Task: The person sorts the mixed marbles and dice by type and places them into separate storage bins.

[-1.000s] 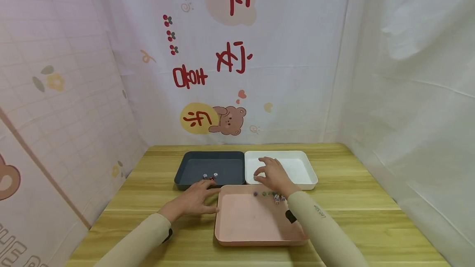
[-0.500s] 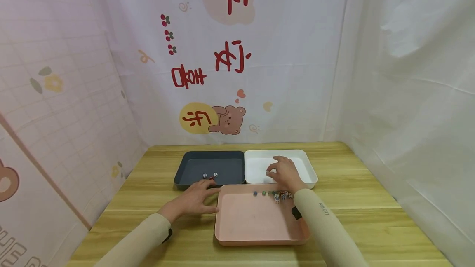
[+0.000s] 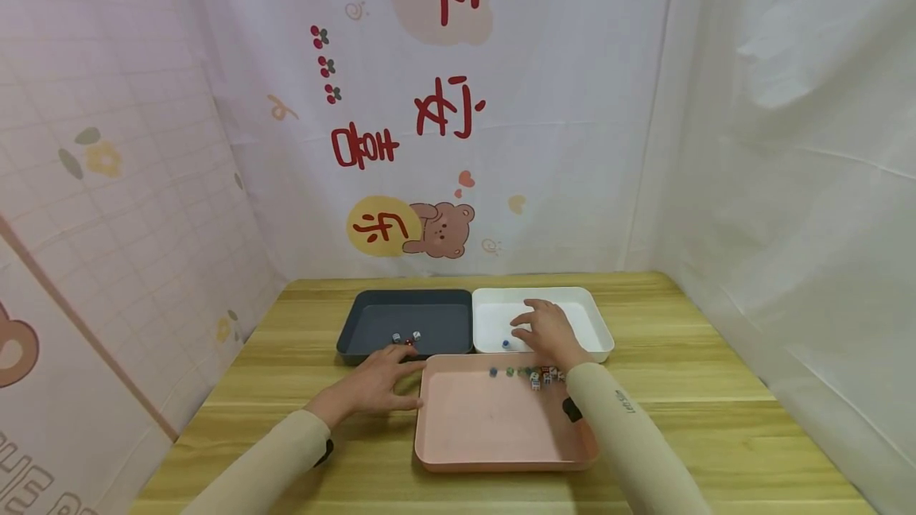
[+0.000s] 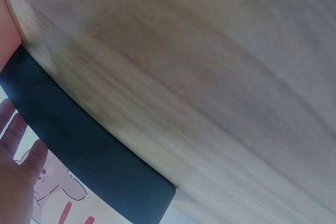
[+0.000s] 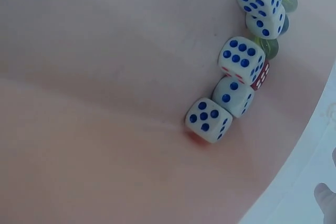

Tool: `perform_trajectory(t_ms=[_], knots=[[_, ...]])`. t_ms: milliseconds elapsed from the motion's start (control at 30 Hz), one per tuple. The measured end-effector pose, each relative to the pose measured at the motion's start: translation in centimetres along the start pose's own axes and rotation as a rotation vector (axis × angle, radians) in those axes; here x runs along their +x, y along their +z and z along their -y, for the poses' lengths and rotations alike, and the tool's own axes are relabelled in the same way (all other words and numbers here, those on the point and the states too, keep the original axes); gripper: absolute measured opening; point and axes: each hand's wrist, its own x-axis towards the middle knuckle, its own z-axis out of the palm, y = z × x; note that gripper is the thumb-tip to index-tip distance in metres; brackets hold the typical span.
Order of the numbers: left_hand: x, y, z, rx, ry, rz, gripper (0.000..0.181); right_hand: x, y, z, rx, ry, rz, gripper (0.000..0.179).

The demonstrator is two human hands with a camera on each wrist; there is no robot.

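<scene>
My right hand [image 3: 549, 331] hovers over the white tray [image 3: 583, 316], fingers loosely bent, nothing between them. Just left of its fingertips a small blue ball, apparently a marble [image 3: 505, 344], lies in that tray. My left hand [image 3: 378, 381] spreads its fingers beside the pink tray [image 3: 487, 427], at its left rim and the near edge of the dark tray [image 3: 440, 314]. Along the pink tray's far side lie glass marbles [image 3: 493, 372] and several dice [image 3: 535, 381]. In the right wrist view, white dice [image 5: 241, 60] with blue and red dots sit beside a red die [image 5: 261, 75].
Two white dice [image 3: 417, 335] and a red piece [image 3: 409, 342] are in the dark tray near its front wall. Dark and white trays stand side by side behind the pink one. The wooden table [image 3: 716, 427] meets a printed cloth backdrop [image 3: 572, 181].
My right hand has shifted right over the white tray, and its fingers have let go of the small blue ball, which now lies in that tray. The left hand has stayed in place.
</scene>
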Motion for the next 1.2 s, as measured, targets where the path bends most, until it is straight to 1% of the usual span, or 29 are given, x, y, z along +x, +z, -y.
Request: perform_trajectory(t_ms=[200,300,467,567,667,733,867,1000,1200], knots=[[0.0,-0.1,-0.1,-0.008,0.003,-0.001,0.069,-0.1,-0.1,-0.2,0.017,-0.010,0.014,0.020],[0.0,-0.2,-0.1,-0.003,0.002,0.000,0.069,-0.2,-0.2,0.1,0.022,-0.032,0.015,0.018],[0.1,-0.2,-0.1,0.003,-0.002,0.003,0.070,-0.3,-0.3,0.8,0.044,-0.105,0.030,0.015],[0.1,-0.2,0.0,0.004,-0.004,0.002,0.070,-0.2,-0.1,1.3,0.035,-0.161,0.056,0.014],[0.1,-0.2,0.0,0.002,-0.006,0.001,0.070,-0.2,0.0,1.9,0.009,-0.208,0.098,0.012],[0.1,-0.2,-0.1,0.002,-0.009,0.002,0.070,-0.3,0.0,2.3,-0.001,-0.226,0.137,0.011],[0.0,-0.3,-0.2,0.001,-0.016,0.007,0.070,-0.6,0.3,3.0,0.006,-0.234,0.199,0.010],[0.0,-0.4,-0.3,-0.010,-0.019,0.011,0.070,-0.9,0.5,3.7,-0.001,-0.247,0.221,0.013],[0.0,-0.4,-0.3,-0.006,-0.017,0.015,0.070,-1.0,0.9,4.3,-0.092,-0.274,0.246,0.013]])
